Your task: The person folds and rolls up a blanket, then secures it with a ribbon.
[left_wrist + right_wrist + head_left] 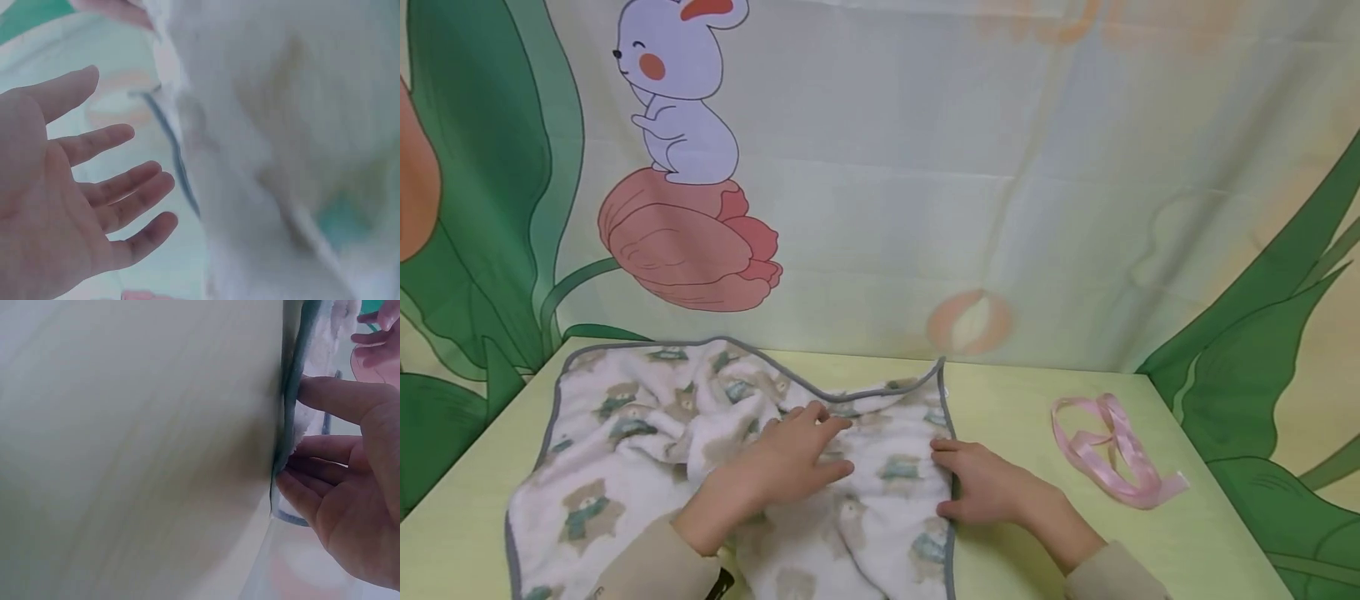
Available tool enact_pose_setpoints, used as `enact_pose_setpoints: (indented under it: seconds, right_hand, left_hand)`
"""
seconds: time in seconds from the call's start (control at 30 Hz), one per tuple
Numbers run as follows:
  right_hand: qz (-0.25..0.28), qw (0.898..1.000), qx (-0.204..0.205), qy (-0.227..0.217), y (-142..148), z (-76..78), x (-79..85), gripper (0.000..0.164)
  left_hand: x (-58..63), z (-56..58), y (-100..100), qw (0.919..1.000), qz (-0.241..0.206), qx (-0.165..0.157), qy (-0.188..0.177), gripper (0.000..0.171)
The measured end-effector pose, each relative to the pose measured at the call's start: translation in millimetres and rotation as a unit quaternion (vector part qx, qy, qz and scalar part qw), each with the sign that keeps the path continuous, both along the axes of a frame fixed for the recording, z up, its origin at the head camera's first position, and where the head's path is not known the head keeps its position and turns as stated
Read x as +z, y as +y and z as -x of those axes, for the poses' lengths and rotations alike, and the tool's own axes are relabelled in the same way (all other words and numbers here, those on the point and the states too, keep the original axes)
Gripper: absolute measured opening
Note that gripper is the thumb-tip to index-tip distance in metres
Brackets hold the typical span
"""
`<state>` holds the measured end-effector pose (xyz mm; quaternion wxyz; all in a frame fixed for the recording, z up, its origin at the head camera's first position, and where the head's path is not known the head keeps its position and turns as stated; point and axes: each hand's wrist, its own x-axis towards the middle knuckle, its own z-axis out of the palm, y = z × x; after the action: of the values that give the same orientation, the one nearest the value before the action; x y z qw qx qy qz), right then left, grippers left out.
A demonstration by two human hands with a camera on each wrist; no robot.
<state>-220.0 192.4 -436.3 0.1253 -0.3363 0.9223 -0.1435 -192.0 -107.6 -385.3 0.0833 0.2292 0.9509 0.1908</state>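
Note:
A white fleecy blanket [658, 492] with teddy bears in green scarves and a grey border is spread on the table, bunched up at its upper middle. Above its surface my left hand [786, 458] hovers with fingers spread. In the left wrist view that hand [75, 187] has a bare palm and stands apart from the cloth [275, 125]. My right hand [988, 483] rests against the blanket's right edge. The right wrist view shows its nearly straight fingers [337, 397] touching the grey border [292, 406], with no plain pinch.
To the right of the blanket, a loosely looped pink ribbon [1123, 458] lies on the pale yellow-green table [1150, 550]. A printed curtain [865, 167] with a rabbit and tulips hangs behind the table. The blanket's far right corner [938, 367] sticks up.

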Motion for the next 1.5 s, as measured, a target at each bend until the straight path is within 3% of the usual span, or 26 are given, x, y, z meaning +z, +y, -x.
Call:
enact_pose_setpoints:
  seconds: [0.3, 0.53, 0.77, 0.93, 1.07, 1.27, 1.5]
  right_hand:
    - [0.007, 1.000, -0.001, 0.000, 15.8, 1.2, 1.8, 0.063]
    - [0.013, 1.000, -0.010, 0.002, 33.1, -1.0, 1.8, 0.063]
    - [0.021, 1.000, -0.004, 0.011, 48.6, -2.0, 4.3, 0.063]
    - [0.023, 1.000, -0.007, -0.001, 58.9, -3.4, 7.8, 0.066]
    - [0.012, 1.000, -0.019, -0.014, 67.0, -4.4, 8.8, 0.067]
    - [-0.001, 0.999, -0.039, -0.018, 78.2, -6.0, 12.9, 0.067]
    - [-0.008, 0.998, -0.050, -0.031, 88.1, -7.3, 16.9, 0.068]
  left_hand:
    - [10.3, 5.1, -37.2, 0.9982, -0.007, 0.049, 0.034, 0.050]
    - [11.6, 9.6, -61.5, 0.9959, 0.012, 0.090, -0.001, 0.056]
    - [3.6, 18.0, -88.5, 0.9954, 0.037, 0.075, -0.048, 0.059]
    - [-0.4, 27.1, -102.0, 0.9937, 0.047, 0.080, -0.062, 0.064]
    - [-0.6, 31.0, -111.4, 0.9924, 0.036, 0.093, -0.072, 0.058]
    - [-0.4, 33.2, -120.2, 0.9896, 0.060, 0.101, -0.083, 0.047]
    - [-10.9, 36.4, -126.7, 0.9883, 0.074, 0.094, -0.095, 0.044]
